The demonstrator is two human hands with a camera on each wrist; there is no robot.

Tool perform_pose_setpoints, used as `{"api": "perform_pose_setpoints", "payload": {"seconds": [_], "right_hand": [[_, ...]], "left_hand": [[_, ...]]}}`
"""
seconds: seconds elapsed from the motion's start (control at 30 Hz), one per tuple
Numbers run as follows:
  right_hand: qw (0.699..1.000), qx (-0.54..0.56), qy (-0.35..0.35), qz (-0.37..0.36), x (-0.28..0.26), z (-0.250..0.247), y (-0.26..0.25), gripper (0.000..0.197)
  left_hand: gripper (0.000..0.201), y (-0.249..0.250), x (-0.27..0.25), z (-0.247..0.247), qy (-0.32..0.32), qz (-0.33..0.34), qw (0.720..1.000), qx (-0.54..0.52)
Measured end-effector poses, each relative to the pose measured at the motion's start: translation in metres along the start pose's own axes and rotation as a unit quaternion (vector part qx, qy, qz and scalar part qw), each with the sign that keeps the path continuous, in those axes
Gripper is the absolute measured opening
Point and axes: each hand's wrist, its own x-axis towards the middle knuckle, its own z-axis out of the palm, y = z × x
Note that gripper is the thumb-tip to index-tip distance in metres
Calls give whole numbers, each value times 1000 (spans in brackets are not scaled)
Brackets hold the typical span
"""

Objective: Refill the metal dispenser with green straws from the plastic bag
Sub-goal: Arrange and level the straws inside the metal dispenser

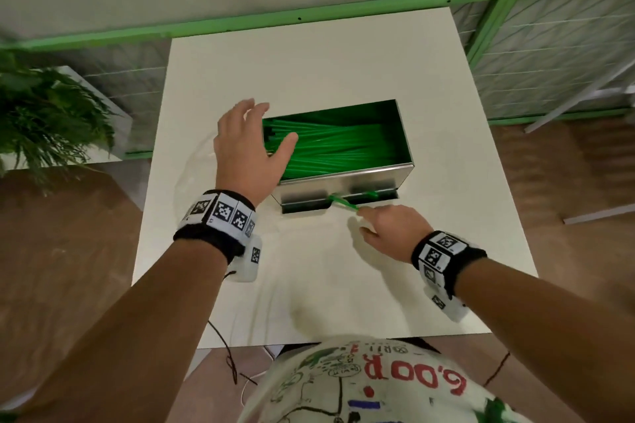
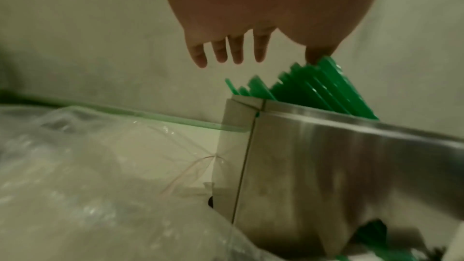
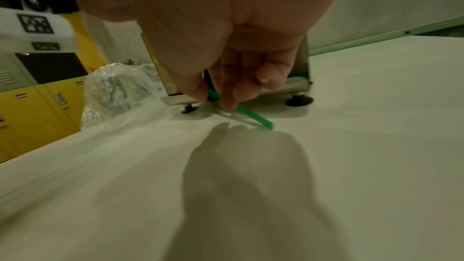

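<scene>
The open metal dispenser stands mid-table, filled with green straws. My left hand hovers flat over its left end, fingers spread, the thumb touching the straw ends that poke above the rim. My right hand is at the front slot, pinching a single green straw that sticks out of the tray; the right wrist view shows thumb and fingers closed on that straw. The clear plastic bag lies crumpled left of the dispenser, and it looks empty.
The white table carries only the dispenser and the bag. A potted plant stands to the left. A green-framed rack runs behind, and yellow lockers appear in the right wrist view.
</scene>
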Motion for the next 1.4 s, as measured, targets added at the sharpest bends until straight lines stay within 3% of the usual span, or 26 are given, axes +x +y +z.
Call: {"api": "perform_pose_setpoints", "payload": {"seconds": [0.07,0.13,0.27,0.53,0.73,0.83,0.9,0.93,1.03,1.13,1.2,1.33,1.4], "right_hand": [[1000,-15,0,-8,19,2,-15,45],[1000,-18,5,10,34,5,-26,50],[998,-27,13,50,51,10,-32,28],[998,-14,-53,41,29,-18,-22,13],[985,-54,-163,19,-39,-47,17,15],[991,-67,-114,-10,-79,-70,34,13],[998,-44,-17,-41,-87,-91,36,13],[998,-22,32,-55,-84,-104,32,13],[984,11,158,-82,-58,-150,5,13],[975,-29,212,-64,-15,-175,-28,12],[979,-75,186,-29,17,-175,-41,5],[984,-169,14,46,57,-153,-41,17],[990,-126,37,59,64,-135,-31,36]], "left_hand": [[66,14,-2,7,-52,68,995,56],[70,22,-1,19,-124,94,982,106],[65,16,5,34,-163,80,974,139],[51,12,10,38,-124,108,977,139],[49,10,18,26,-100,80,991,29],[39,9,16,8,20,36,996,-85],[32,1,14,-4,97,0,987,-126],[31,-4,13,-10,102,-31,986,-132],[26,-16,7,-25,-3,-115,986,-121],[27,-13,-6,-29,-118,-123,979,-108],[34,-7,-11,-29,-151,-117,979,-68],[37,1,-17,-25,-143,-151,977,-47],[36,6,-19,-22,-130,-157,978,-48]]}}
